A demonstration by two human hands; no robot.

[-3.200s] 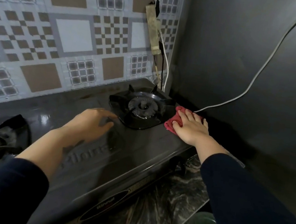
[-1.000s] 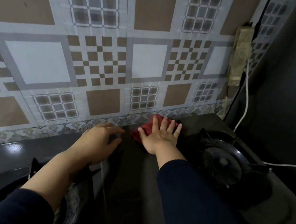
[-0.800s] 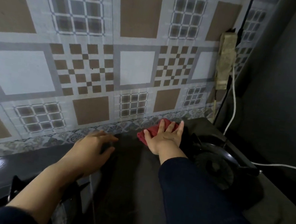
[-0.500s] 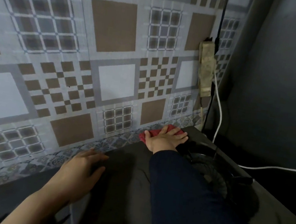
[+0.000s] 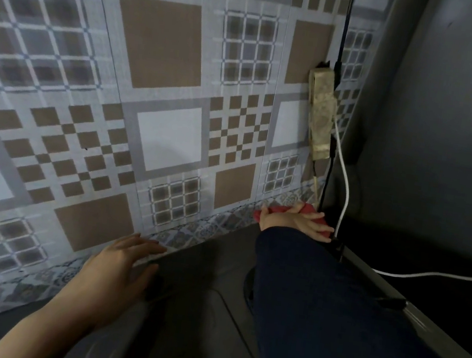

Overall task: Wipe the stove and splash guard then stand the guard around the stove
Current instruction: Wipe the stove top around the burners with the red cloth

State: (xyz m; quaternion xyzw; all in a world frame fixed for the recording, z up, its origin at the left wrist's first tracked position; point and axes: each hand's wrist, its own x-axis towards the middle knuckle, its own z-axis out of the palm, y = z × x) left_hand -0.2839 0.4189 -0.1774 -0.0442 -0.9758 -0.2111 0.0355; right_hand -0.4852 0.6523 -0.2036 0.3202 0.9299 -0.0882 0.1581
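The black stove top (image 5: 203,266) fills the lower middle and runs along the patterned tiled wall. My right hand (image 5: 298,223) presses a red cloth (image 5: 280,209) onto the stove's far back right corner, right by the wall. The cloth shows only at the edges around my fingers. My left hand (image 5: 116,271) lies flat with fingers apart on the stove's back edge, empty. My dark right sleeve covers most of the right burner. A dark grey panel (image 5: 447,149) stands upright to the right of the stove; whether it is the splash guard I cannot tell.
A dirty power strip (image 5: 320,118) hangs on the tiled wall (image 5: 167,76) just above the cloth. A white cable (image 5: 344,201) drops from it and trails right across the dark ledge beside the stove. A black cable runs up the corner.
My right hand has slid the red cloth rightward along the stove's back edge into the corner. My left hand stays resting on the stove. The view has closed in on the wall.
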